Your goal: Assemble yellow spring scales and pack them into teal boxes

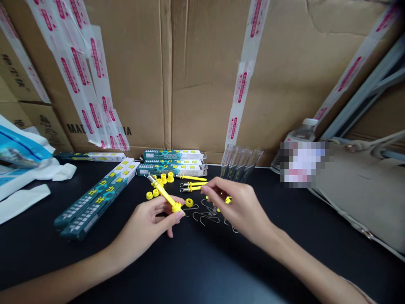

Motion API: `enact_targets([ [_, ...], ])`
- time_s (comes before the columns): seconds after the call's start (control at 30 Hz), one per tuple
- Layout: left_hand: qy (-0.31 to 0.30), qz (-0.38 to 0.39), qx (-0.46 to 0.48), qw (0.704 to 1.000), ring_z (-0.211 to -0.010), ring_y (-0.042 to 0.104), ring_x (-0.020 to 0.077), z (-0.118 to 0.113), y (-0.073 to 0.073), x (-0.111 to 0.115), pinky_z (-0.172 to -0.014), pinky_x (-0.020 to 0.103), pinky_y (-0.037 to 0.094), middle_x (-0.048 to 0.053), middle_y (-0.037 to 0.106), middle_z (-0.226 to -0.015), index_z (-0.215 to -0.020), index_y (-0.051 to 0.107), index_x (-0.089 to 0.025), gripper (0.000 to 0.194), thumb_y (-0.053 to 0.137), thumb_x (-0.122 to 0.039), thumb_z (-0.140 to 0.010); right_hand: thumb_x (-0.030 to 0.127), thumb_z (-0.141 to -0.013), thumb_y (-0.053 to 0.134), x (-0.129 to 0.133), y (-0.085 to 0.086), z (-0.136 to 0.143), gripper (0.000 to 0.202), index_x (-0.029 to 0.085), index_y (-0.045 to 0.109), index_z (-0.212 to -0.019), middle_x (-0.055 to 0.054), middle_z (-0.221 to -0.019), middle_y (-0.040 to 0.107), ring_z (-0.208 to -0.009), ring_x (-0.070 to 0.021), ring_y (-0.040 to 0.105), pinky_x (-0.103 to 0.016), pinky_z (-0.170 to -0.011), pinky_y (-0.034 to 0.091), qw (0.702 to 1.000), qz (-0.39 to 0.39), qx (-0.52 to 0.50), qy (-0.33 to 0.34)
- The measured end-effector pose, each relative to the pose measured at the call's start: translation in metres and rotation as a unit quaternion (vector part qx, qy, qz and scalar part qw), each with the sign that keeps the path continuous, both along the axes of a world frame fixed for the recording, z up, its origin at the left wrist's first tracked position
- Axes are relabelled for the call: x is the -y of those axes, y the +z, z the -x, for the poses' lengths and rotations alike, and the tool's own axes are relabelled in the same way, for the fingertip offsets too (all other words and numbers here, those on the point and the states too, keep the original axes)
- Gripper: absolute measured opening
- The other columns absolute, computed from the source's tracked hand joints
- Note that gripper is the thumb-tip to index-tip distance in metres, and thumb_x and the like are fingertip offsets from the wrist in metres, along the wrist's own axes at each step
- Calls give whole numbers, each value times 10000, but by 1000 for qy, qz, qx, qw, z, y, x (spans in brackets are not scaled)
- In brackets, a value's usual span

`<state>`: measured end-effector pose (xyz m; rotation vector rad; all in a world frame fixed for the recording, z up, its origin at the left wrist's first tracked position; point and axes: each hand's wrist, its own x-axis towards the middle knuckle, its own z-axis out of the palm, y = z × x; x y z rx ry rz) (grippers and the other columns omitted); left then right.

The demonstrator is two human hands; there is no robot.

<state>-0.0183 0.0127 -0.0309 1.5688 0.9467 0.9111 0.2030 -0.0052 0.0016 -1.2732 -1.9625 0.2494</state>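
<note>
My left hand (158, 217) pinches a yellow spring-scale rod (166, 193) near its lower, collared end. The rod slants up and left, with a metal piece and a wire loop at its top. My right hand (236, 204) is closed in a pinch over the parts; whatever is between its fingertips is hidden or too small to name. Just behind those fingertips lie more yellow rods (193, 184) with metal ends. Bent wire hooks (205, 217) are scattered between the hands. Yellow caps (163, 178) sit behind the held rod, and a yellow ring (189, 202) rests right of it.
Green-and-white boxes (95, 198) lie at left, with more boxes (172, 162) stacked at the back. Clear tubes (242, 162) stand behind my right hand. A plastic bottle (300, 135) and a beige bag (363, 190) are at right. Large cardboard cartons (202, 84) wall off the back.
</note>
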Motion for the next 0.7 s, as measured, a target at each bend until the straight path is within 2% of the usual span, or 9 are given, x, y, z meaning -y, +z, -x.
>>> enact_targets([
  [0.13,-24,-24,-46,998,-650,610,154,-1,-1,5,-543,255,575,41,673,-854,-1063,725,-169,297,685,-337,-821,304,-1003,440,-12,3,-22,270,177,650,-890,-62,-795,697,-638,-162,620,-284,-576,416,979,-32,203,-9],
  [0.2,-31,-26,-56,998,-663,609,157,-1,-1,6,-548,255,577,38,664,-845,-1063,727,-168,294,679,-334,-824,270,-1000,449,-15,1,-27,253,163,662,-916,-81,-833,712,-685,-187,655,-296,-594,414,968,-32,251,2],
  [0.43,-34,0,-54,998,-708,608,162,1,-5,2,-540,235,550,26,621,-849,-1158,648,-176,354,658,-335,-842,265,-965,554,-9,-4,-15,168,180,697,-943,-58,-867,727,-755,-193,683,-292,-649,459,961,1,267,73],
  [0.57,-38,0,-56,998,-691,580,141,2,-6,4,-546,228,537,28,618,-886,-1111,633,-184,288,627,-337,-867,272,-935,591,1,0,-8,150,197,711,-985,-66,-908,710,-834,-211,669,-304,-690,473,951,32,283,121],
  [0.7,-43,6,-52,998,-715,585,147,2,-5,4,-548,227,531,35,613,-905,-1071,633,-176,269,633,-339,-856,206,-848,627,6,8,-12,109,209,704,-924,-57,-898,685,-807,-204,648,-297,-661,454,949,47,290,115],
])
